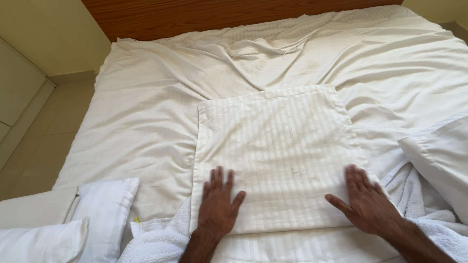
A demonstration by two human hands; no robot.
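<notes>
A white striped pillowcase (pixel 278 146) lies flat and folded on the rumpled white bed sheet (pixel 156 97). My left hand (pixel 218 202) rests palm down on its near left part, fingers spread. My right hand (pixel 366 199) presses flat on its near right edge, fingers spread too. Neither hand grips anything.
White pillows (pixel 73 219) lie at the near left, another pillow (pixel 441 156) at the right. White towels (pixel 156 243) bunch along the near edge, with more towel (pixel 429 214) under my right arm. A wooden headboard (pixel 204 14) stands at the far end; tiled floor (pixel 39 141) lies left.
</notes>
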